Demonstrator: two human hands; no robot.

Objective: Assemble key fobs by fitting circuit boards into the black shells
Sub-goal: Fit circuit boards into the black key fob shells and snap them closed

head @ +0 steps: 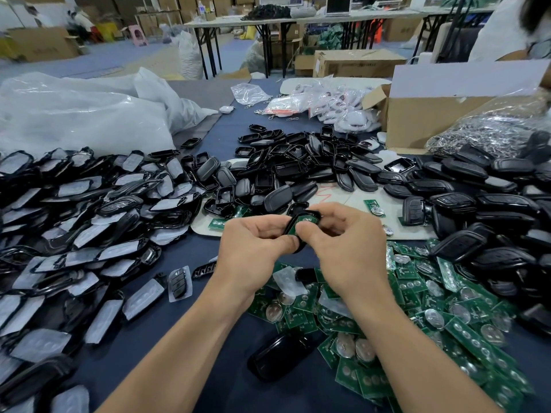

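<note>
Forearms, bare, two, reaching up from the bottom edge over a dark blue table (pixel 238 380).

Left hand (pixel 253 242): fingers curled, thumb and forefinger pinched on the near end of a black shell (pixel 301 217).

Right hand (pixel 343 236): fingers curled, thumb pressed on a green circuit board (pixel 302 224) that sits in the shell's open face. Shell and board are held above the table, between the two hands, tilted; whether the board is fully seated cannot be told.

Loose circuit boards (pixel 447 317): green, many with round silver discs, heaped under and to the right of the right forearm. One glossy black shell (pixel 280 356) lies at the heap's near left edge, between the forearms.

Shell fronts with grey film (pixel 74 248): large pile filling the left side of the table. One wrapped fob (pixel 179 281) lies apart, near the left wrist.

Empty black shell halves (pixel 298 162): pile directly beyond the hands, some open side up.

Closed black fobs (pixel 483 204): pile along the right side, touching the board heap.

Single circuit board (pixel 374 207): on pale card just beyond the right hand.

Far side: white plastic sacks (pixel 83 114) at left, small clear bags of white parts (pixel 337 105) in the middle, cardboard box (pixel 432 114) and a bag of silver metal pieces (pixel 492 129) at right. Another person's white sleeve (pixel 504 28) shows at top right.
</note>
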